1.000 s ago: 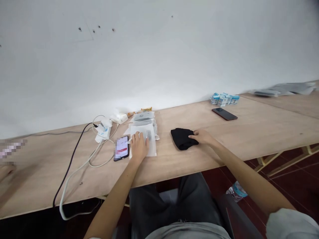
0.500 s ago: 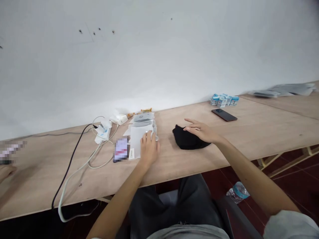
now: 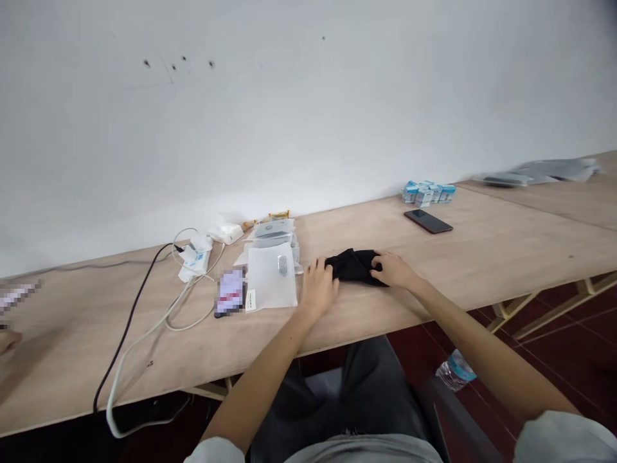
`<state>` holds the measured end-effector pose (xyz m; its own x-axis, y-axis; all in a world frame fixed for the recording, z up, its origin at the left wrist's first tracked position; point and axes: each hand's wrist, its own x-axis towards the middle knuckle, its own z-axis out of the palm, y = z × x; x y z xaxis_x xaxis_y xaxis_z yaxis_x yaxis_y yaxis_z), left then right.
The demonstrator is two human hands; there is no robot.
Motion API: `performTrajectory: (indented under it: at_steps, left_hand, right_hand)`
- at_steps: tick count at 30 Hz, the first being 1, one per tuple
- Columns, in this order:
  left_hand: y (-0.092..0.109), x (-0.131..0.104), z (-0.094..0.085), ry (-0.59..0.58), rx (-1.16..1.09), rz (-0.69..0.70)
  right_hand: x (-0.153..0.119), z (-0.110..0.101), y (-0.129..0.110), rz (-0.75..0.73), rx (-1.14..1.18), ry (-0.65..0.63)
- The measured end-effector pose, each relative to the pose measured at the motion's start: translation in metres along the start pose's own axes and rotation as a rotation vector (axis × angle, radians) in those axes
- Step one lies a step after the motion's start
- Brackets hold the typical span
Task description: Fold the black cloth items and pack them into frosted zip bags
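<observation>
The soft black cloth item lies bunched on the pale wooden desk, between the fingers of the two hands. The left hand has its fingers bent at the item's left end, the thumb set slightly apart from them. The right hand curls over the right end, its thumb and fingers a little apart with black fabric showing between. Both hands touch the fabric, though at this size I cannot tell whether either one is pinching a fold of it.

Just left of the left fingers, a frosted white plastic pouch with a small label lies flat, overlapping more plastic packets behind it. Farther left of those fingers is a phone with a lit, pixelated screen, then white and black cables and a white and blue power adapter. Beyond the right fingers, toward the wall, lies a dark phone, with a cluster of small blue and white boxes just behind it
</observation>
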<state>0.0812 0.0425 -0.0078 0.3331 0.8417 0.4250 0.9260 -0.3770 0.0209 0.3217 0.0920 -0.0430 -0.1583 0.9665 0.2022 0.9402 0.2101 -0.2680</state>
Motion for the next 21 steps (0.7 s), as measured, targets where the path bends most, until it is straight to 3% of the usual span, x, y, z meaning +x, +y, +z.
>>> performTrajectory:
  at_steps: [5,7,10,13,17,21]
  left_hand:
    - [-0.024,-0.006,-0.026,0.05,-0.164,-0.397]
    - [-0.03,-0.005,-0.03,0.097,-0.132,-0.454]
    - [-0.033,0.007,-0.027,0.104,-0.05,-0.299]
    - [-0.035,0.032,-0.014,-0.069,0.05,-0.152]
    - [-0.044,0.063,0.002,-0.331,0.138,-0.146]
    - [-0.048,0.068,-0.004,-0.338,0.132,-0.103]
  right_hand:
    - [0.0,-0.013,0.023,0.113,-0.064,0.028]
    - [0.004,-0.018,0.025,0.088,-0.034,0.094]
    - [0.016,-0.021,0.015,0.001,0.022,0.157]
    - [0.034,-0.019,-0.001,-0.034,0.003,0.058]
    - [0.055,-0.016,-0.01,-0.055,-0.015,-0.017]
    - [0.055,-0.021,-0.007,-0.095,0.01,0.03]
